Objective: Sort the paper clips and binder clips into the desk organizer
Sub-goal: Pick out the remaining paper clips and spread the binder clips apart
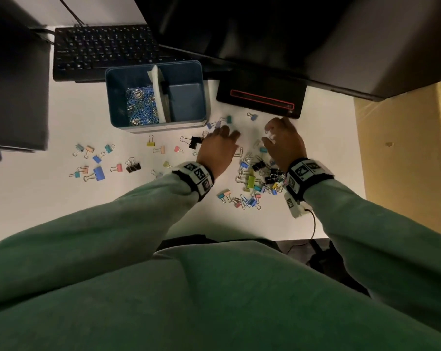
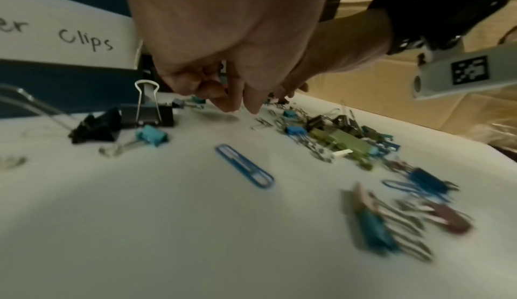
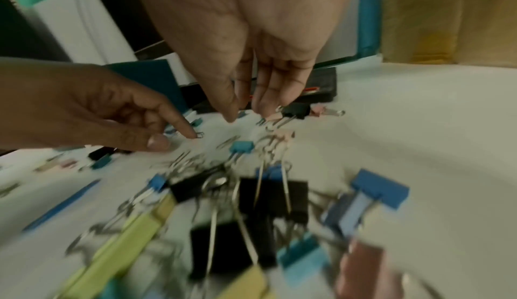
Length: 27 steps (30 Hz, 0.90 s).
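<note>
Between the two hands, small paper clips (image 3: 199,135) lie on the desk (image 1: 37,203); left hand (image 1: 218,148) fingertips (image 3: 193,134) touch one, right hand (image 1: 285,140) fingers hang relaxed, holding nothing.

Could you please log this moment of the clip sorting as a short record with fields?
Organizer: blue desk organizer, two compartments split by a white divider
Left compartment: pile of paper clips
Right compartment: looks empty
Desk: binder clips scattered, densest between the wrists; one blue paper clip lies loose
Left hand: fingertips down at the desk; whether it pinches anything, cannot tell
Right hand: fingers extended downward over the clips, holding nothing visible
</note>
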Motion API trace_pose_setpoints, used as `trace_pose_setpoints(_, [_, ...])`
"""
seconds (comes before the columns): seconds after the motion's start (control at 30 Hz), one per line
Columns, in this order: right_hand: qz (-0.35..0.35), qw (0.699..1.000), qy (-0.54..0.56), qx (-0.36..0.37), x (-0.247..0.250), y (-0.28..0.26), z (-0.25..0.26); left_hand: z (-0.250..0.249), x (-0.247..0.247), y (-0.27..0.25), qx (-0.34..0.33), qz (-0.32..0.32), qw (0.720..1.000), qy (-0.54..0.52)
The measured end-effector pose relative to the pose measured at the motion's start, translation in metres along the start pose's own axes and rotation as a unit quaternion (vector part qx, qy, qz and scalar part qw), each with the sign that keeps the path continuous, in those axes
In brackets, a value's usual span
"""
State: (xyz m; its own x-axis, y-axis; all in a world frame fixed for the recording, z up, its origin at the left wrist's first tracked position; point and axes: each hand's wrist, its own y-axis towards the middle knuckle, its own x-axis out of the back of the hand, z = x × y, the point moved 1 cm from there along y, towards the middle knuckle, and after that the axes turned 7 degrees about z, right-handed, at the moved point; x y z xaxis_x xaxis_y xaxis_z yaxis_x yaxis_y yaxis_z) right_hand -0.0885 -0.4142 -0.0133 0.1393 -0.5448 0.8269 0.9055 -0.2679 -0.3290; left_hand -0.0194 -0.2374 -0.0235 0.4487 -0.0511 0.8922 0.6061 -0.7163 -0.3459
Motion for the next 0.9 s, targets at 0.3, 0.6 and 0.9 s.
trace_pose_setpoints(0.3, [0.074,0.994,-0.079,0.034,-0.022,-0.005,0.012,-0.027,-0.017,-0.003,0.011,-0.010,0.997,-0.077])
trace_pose_setpoints(0.6, [0.111,0.993,-0.029,0.024,-0.024,-0.008,0.011,-0.017,-0.018,-0.005,0.039,0.016,0.994,-0.100])
trace_pose_setpoints(0.9, [0.068,0.993,-0.026,-0.095,-0.028,0.002,0.021,0.004,-0.013,-0.016,0.018,0.030,0.988,-0.151])
